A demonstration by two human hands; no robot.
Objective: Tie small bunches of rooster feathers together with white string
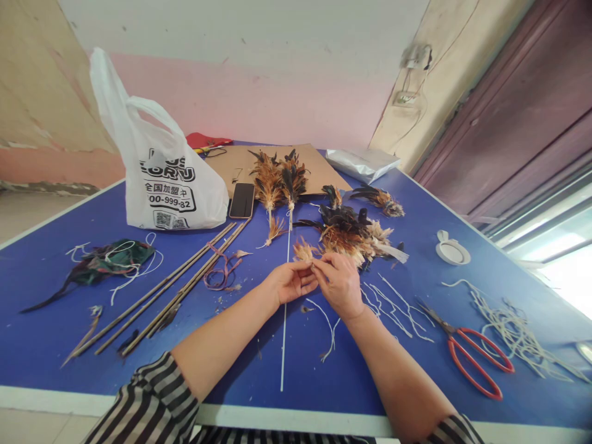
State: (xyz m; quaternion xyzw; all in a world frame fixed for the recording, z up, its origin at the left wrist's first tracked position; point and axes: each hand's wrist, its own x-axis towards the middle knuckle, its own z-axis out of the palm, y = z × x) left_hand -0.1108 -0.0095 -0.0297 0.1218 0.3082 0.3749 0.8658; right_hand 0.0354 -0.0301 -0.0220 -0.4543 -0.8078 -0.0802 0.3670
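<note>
Hold the small feather tuft [304, 251] above the blue table [222, 376], just in front of the feather pile [340, 229]; grasped at the base between thumb and fingertips of the left hand [293, 282], and pinched at the same spot by thumb and forefinger of the right hand [341, 283]; impossible to tell how each quill sits under the fingers; judged as a gathering or straightening step, so line up the quill ends before tightening the pinch; grip firmly but lightly, to avoid bent or shed feathers; point all tips away; compare with the 2 feather bundles [268, 180], lying partly on the cardboard [324, 177]; mind the scissors [456, 333], lying to the right with blades toward the cut strings [388, 306].
</note>
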